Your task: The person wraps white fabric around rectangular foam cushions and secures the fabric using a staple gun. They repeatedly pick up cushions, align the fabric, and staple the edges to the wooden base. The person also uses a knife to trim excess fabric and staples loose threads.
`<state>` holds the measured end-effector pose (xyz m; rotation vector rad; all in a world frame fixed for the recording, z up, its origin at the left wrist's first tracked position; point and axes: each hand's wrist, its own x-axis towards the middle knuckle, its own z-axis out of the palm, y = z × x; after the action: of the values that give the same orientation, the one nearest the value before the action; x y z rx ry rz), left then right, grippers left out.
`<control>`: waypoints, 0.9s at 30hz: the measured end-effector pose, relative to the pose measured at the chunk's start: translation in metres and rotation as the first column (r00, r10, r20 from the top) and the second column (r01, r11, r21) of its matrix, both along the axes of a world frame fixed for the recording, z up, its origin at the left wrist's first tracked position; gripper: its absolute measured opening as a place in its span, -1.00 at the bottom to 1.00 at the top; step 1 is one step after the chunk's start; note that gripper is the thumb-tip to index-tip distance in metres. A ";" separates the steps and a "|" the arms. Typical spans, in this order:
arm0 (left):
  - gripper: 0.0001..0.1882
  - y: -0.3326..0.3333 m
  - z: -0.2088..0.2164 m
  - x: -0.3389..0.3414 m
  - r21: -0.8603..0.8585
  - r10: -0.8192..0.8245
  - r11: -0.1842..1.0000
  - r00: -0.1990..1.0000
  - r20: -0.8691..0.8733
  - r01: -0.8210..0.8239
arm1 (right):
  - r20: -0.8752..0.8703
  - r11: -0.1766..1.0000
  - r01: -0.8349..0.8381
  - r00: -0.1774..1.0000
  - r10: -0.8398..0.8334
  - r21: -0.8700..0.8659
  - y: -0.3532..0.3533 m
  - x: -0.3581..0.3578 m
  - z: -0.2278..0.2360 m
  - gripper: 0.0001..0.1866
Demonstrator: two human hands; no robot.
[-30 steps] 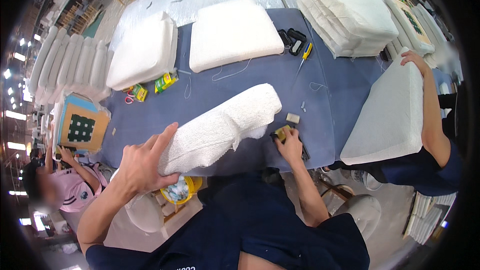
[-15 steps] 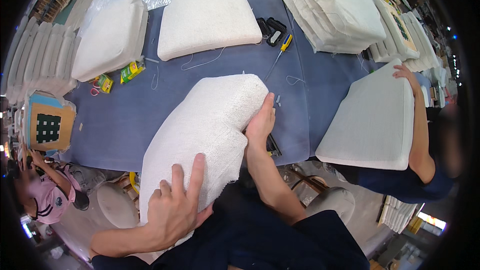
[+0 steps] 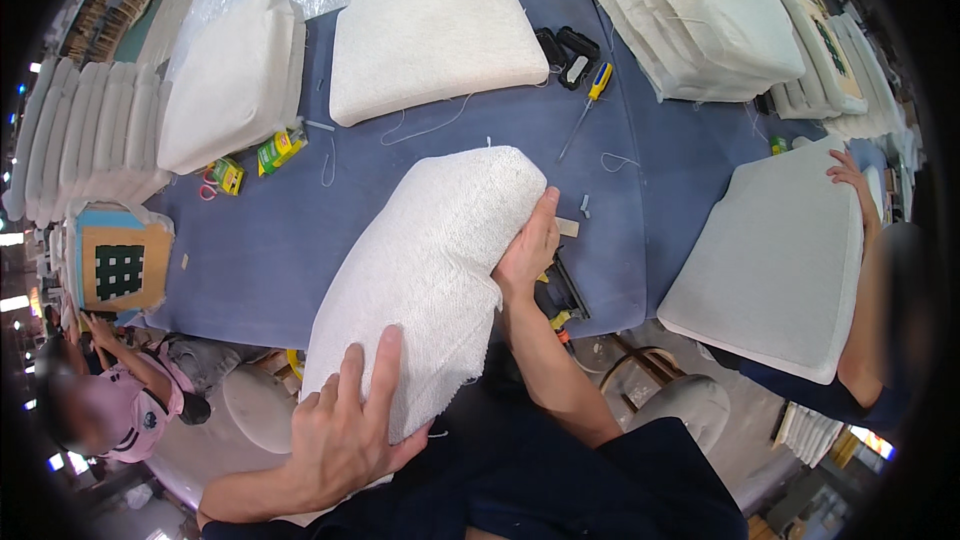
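A white fabric-covered seat cushion (image 3: 400,270) is tilted up in front of me, its loose, frayed fabric edge toward my body. My right hand (image 3: 530,250) grips its right side near the far corner, the thumb along the edge. My left hand (image 3: 350,425) holds the near end, with fingers laid over the white face and the thumb at the lower edge. The cushion's underside is hidden from view. Just right of my right hand, a dark tool (image 3: 567,285) lies partly covered on the blue-grey table (image 3: 250,260).
Beyond lie another white cushion (image 3: 430,40), a yellow-blue screwdriver (image 3: 585,110) and black cases (image 3: 568,55). Cushion stacks (image 3: 700,20) stand far right and left (image 3: 235,80). Red-handled scissors (image 3: 210,183) lie by green-yellow packets (image 3: 278,152). Co-workers flank me; the right one holds a cushion (image 3: 765,260).
The view has shifted, so the table and its things sit slightly differently in the picture. Both my hands keep their hold on the cushion. The right co-worker's cushion has tilted slightly.
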<state>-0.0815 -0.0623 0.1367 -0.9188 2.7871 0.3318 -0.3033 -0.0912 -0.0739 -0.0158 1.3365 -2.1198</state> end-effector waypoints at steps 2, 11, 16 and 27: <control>0.25 -0.002 0.001 -0.001 0.019 0.007 1.000 1.000 -0.007 -0.007 | 0.043 1.000 0.023 0.999 -0.023 0.011 -0.004 0.001 0.008 -0.38; 0.22 -0.058 0.030 0.004 0.013 0.054 0.998 0.998 0.036 -0.054 | -0.014 0.997 0.072 0.997 -0.072 0.032 -0.060 0.011 0.024 -0.45; 0.12 -0.162 0.052 -0.035 0.257 0.146 0.957 0.989 -0.015 -0.137 | -0.126 0.998 0.035 0.992 -0.028 0.055 -0.144 0.043 0.052 -0.40; 0.69 -0.284 -0.021 -0.101 0.100 0.034 0.990 0.861 0.507 -0.098 | -0.295 0.948 0.023 0.952 0.076 0.318 -0.219 0.064 0.053 -0.38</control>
<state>-0.1822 -0.3464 0.1156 -0.9160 2.2337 0.2264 -0.2390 -0.3104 -0.0208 -0.2355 1.8383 -1.9073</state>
